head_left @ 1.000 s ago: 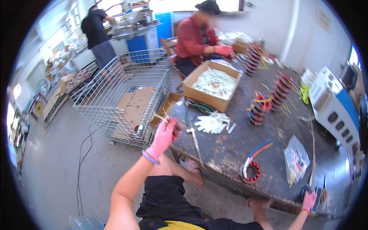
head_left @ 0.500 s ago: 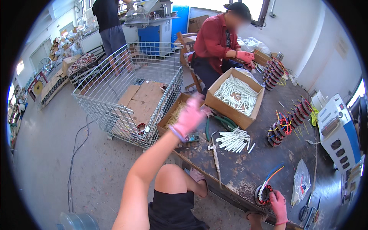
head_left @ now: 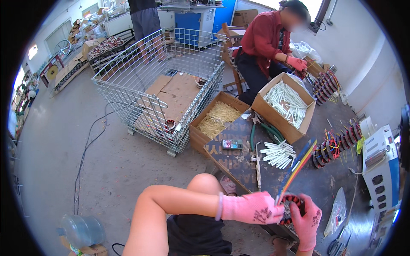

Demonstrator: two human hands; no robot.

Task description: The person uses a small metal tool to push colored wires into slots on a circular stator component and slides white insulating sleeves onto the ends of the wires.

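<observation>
A motor stator (head_left: 287,213), a ring with red and black windings, is between my two hands at the table's near edge. Blue, yellow and orange wires (head_left: 297,170) rise from it toward the upper right. Wearing a pink glove, my right hand (head_left: 308,219) grips the ring's right side, thumb at the opening. My left hand (head_left: 252,208), also in a pink glove, reaches across from the left. Its fingers are closed on the stator's left side, near the base of the wires. The left fingertips are partly hidden.
White tubes (head_left: 277,155) lie beside a torch (head_left: 258,173) and a cardboard box (head_left: 275,124) of more tubes. Stator stacks (head_left: 337,143), a white-and-blue machine (head_left: 380,170), a plastic bag (head_left: 336,211) and scissors (head_left: 335,247) are rightward. A wire cage (head_left: 160,111) stands left; a co-worker (head_left: 265,40) sits beyond.
My left hand has come from over the straw-filled box down to the stator. My right hand has kept its hold. The wires now point more upright, and the view has shifted.
</observation>
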